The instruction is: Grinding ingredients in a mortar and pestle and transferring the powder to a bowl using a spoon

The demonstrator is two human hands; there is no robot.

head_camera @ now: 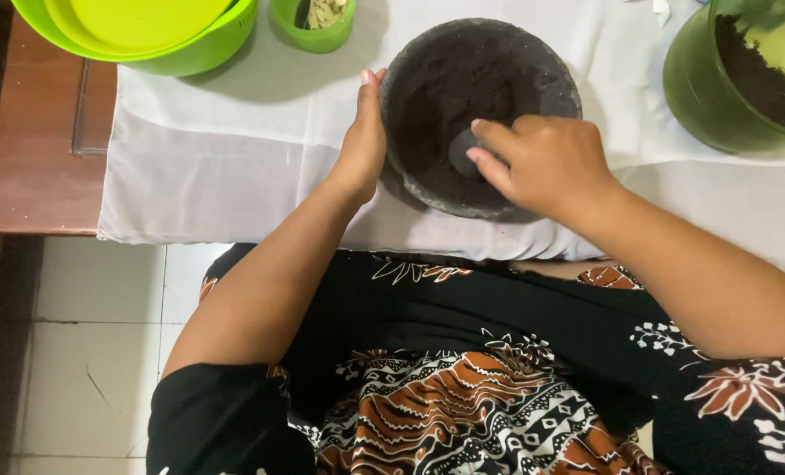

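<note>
A round dark stone mortar (533,62) sits on a white cloth (234,167) near the table's front edge, its bowl coated with dark ground paste (445,97). My left hand (362,141) lies flat against the mortar's left outer wall, fingers together and pointing away from me. My right hand (542,163) is inside the bowl at its right, closed around a grey stone pestle (463,151), of which only a small rounded part shows between the fingers.
A lime green bowl with a lid (146,35) stands at the back left, a small green cup (313,22) holding pale pieces beside it. A large green bowl (700,88) with dark ground matter is at the right. Brown wooden tabletop (40,149) shows left; tiled floor below.
</note>
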